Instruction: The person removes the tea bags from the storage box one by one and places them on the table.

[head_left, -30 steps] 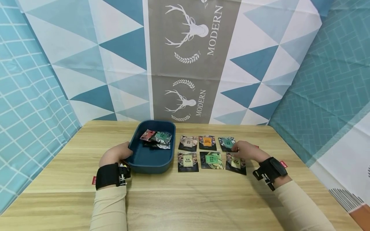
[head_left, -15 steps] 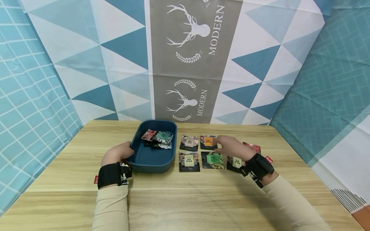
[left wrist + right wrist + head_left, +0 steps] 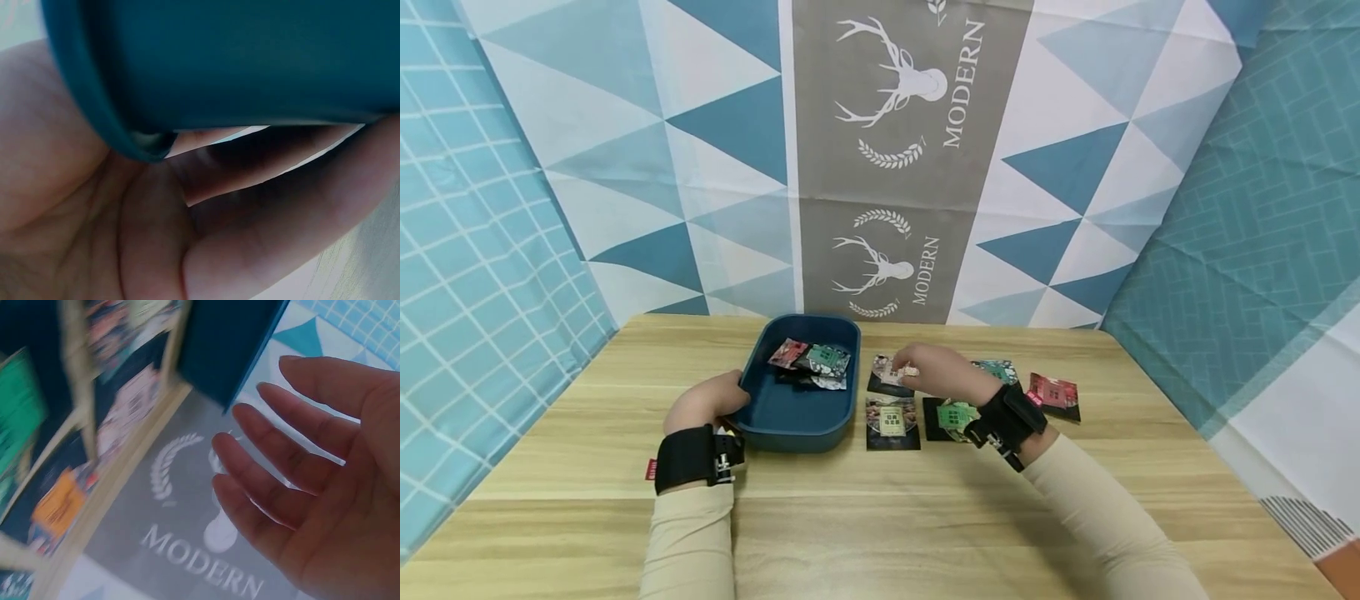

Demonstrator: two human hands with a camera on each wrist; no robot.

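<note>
My left hand (image 3: pixel 709 398) grips the left wall of a dark blue plastic bin (image 3: pixel 793 440); in the left wrist view the bin's rim (image 3: pixel 94 106) sits between thumb and fingers. Over the table, my right hand (image 3: pixel 946 372) hovers above the packets with loosely bent fingers and nothing in them. Its fingertips overlap a beige-label packet (image 3: pixel 883 383) in the head view. An orange-label packet (image 3: pixel 59 506) shows in the right wrist view, but is hidden by the hand in the head view. Nearer me lie a yellow-label packet (image 3: pixel 892 423) and a green-label packet (image 3: pixel 953 417).
Inside the bin lie several packets, among them a red one (image 3: pixel 788 353) and a green one (image 3: pixel 826 360). Right of my right hand are a teal-label packet (image 3: pixel 1000 370) and a red-label packet (image 3: pixel 1055 395). A patterned cloth (image 3: pixel 730 167) hangs behind the wooden table (image 3: pixel 835 533).
My right hand has moved left from the teal-label packet, past the orange-label one, to the beige-label one. The red-label packet at the right has come into view. The left hand stays on the bin.
</note>
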